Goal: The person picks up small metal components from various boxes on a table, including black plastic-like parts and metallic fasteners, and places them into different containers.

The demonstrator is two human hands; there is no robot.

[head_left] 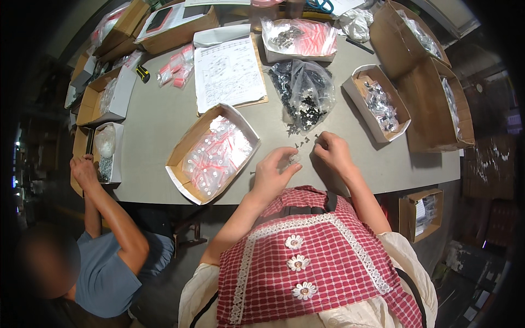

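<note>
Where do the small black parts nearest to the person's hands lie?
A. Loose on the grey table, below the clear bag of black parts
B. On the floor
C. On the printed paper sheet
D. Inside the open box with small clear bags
A: the small black parts lie loose on the grey table, just below the clear bag of black parts and beside the right hand.

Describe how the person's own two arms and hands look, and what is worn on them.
Both forearms enter from the lower edge and are bare, with no gloves, watch or rings visible on the left hand or the right hand. Loose cream sleeves cover only the upper arms. Between the arms lies a red-and-white checked apron with white lace trim and three daisy-shaped decorations.
</note>
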